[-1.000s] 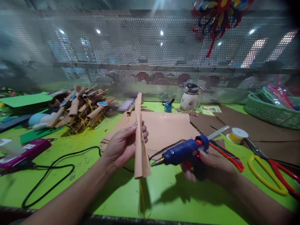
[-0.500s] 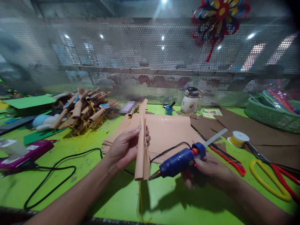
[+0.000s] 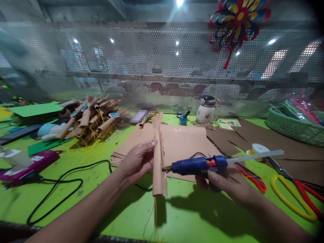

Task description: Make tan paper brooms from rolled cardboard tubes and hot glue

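A rolled tube of brown paper (image 3: 158, 168), fanned at its top, stands nearly upright in my left hand (image 3: 138, 160), with the thumb across its front and the other fingers behind. Yellow string (image 3: 155, 216) hangs from its lower end. My right hand (image 3: 225, 180) is wrapped round a blue hot glue gun (image 3: 188, 166), held almost level. Its nozzle meets the right side of the tube along the loose paper edge, about midway down. A clear glue stick (image 3: 258, 156) sticks out of the gun's back.
Brown paper sheets (image 3: 184, 141) lie behind my hands. At the left are a heap of finished paper rolls (image 3: 93, 116), a purple power strip (image 3: 32, 165) and a black cord (image 3: 54, 180). Scissors (image 3: 291, 192), a red-handled cutting tool (image 3: 255, 179), a yellow spool (image 3: 259, 148) and a green basket (image 3: 291, 123) are at the right.
The glue gun's nozzle has moved up the tube's edge from its bottom end to about the middle, and the gun has levelled out. The tube has shifted slightly right and turned a little.
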Motion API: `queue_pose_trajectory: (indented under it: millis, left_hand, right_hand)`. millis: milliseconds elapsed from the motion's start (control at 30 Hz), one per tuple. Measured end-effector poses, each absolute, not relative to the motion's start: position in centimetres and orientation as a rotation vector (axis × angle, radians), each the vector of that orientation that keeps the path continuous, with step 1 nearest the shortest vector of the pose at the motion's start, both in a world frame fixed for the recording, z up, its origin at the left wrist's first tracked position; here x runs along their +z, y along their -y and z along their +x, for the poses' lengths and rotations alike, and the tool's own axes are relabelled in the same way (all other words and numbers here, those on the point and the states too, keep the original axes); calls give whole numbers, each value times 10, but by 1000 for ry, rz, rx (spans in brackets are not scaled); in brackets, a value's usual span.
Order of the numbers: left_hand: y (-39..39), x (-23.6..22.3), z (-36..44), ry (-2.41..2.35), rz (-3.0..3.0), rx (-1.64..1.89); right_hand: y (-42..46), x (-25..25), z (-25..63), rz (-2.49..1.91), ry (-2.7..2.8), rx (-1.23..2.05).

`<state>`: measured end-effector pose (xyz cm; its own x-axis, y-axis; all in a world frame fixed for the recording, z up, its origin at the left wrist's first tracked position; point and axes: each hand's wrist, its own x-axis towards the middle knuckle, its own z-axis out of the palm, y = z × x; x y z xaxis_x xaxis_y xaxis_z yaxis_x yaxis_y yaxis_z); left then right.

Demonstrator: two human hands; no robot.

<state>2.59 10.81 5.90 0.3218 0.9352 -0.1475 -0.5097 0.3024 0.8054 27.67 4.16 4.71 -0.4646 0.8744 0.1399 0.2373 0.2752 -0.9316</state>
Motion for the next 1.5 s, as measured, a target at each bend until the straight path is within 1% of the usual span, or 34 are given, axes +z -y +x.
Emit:
queue_pose_trajectory:
  millis: [67,167,367,467,567,667,733,833,933,1067,1133,1267,1500]
  left_hand:
    - [-109,59,25,-718,740,1073]
    - [-110,59,25,-731,744,1076]
    - [-112,60,24,-746,731,1091]
    - [-113,60,24,-747,734,1096]
    - [-112,59,24,-753,750,1089]
    - [-110,58,26,-760,782,1102]
    - [-109,58,28,-767,819,1093]
    - [-107,56,30,-780,874,1025]
    - [-104,53,31,-762,930,984]
    - [-100,50,33,-715,1016,979]
    - [-98,49,34,-695,1043,977]
    - [-97,49,36,-672,1085,983]
    - [-95,50,36,-682,1109,954]
  right_hand:
    - [-39,47,280,-1036,1946,1108]
    - [-38,47,282,-1019,1990,1116]
    - [-43,46,289,-853,1902,1463]
    - [-46,46,292,-842,1843,1528]
    - [-52,47,290,-998,1748,1356]
    - [-61,44,285,-1217,1692,945]
    - [-69,37,283,-1283,1629,717]
    - [-83,26,284,-1320,1578,567]
    - [-99,24,287,-1451,1663,365]
    - [-121,28,287,-1543,1925,40]
    - [-132,28,286,-1637,1986,-16]
    - [-148,23,278,-1720,2001,-24]
    - [-149,13,265,-1708,1955,-60]
